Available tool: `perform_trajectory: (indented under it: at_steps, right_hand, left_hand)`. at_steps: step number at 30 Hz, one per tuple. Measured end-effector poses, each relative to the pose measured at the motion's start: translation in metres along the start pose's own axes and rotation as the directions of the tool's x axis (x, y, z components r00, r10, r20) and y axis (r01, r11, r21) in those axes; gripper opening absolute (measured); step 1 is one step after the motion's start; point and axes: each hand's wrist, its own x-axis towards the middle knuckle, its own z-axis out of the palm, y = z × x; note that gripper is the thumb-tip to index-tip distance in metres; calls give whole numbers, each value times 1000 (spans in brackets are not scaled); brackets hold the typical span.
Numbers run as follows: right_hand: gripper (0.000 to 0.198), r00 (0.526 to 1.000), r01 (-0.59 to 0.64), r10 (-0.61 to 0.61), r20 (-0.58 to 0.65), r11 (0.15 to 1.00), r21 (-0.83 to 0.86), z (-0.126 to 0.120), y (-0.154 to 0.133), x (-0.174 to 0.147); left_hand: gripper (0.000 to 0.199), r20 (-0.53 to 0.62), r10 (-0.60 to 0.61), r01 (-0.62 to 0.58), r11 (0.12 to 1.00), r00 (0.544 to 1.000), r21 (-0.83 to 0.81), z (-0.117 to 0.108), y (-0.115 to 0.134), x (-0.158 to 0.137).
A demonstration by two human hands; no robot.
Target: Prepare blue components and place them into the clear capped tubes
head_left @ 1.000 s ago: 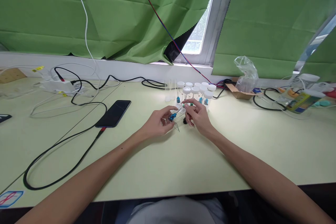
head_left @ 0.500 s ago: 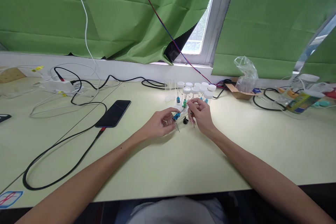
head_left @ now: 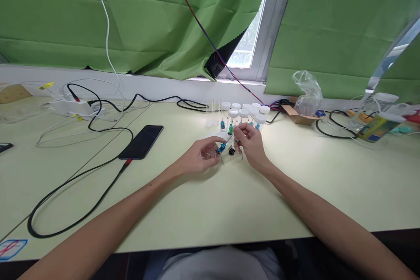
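Observation:
My left hand (head_left: 201,156) is curled around a small blue piece (head_left: 221,148) with thin metal-looking ends, gripping it between thumb and fingers. To its right, my right hand (head_left: 252,143) is closed in a pinch, its fingertips close to the blue piece's upper end. What the right fingers hold is too small to make out. A small black part (head_left: 232,151) lies on the table between the hands. Just beyond them stands a cluster of clear jars with white lids (head_left: 232,113). Small blue and green pieces show inside several of them, such as a green piece (head_left: 230,129).
A phone (head_left: 141,142) on a black cable lies to the left. Lidless clear tubes (head_left: 212,113) stand left of the jars. At the back right are a cardboard box (head_left: 300,116) with a plastic bag and a yellow-green container (head_left: 377,127). A power strip (head_left: 74,107) sits back left.
The blue piece has turned slightly in my left hand. My right fingertips have shifted a little to the left. The jars and the black part stay in place.

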Motion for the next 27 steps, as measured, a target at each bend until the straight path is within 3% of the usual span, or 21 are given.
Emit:
perform_trajectory:
  at_steps: [17, 27]
  right_hand:
    - [32, 1000, 8, -8, -21, 1000, -4, 5, -2, -4]
    - [30, 997, 40, -48, -56, 990, -137, 7, -2, -6]
  left_hand:
    - [43, 4, -24, 24, 999, 1000, -26, 2, 1, -2]
    - [43, -27, -70, 68, 995, 997, -70, 6, -1, 0]
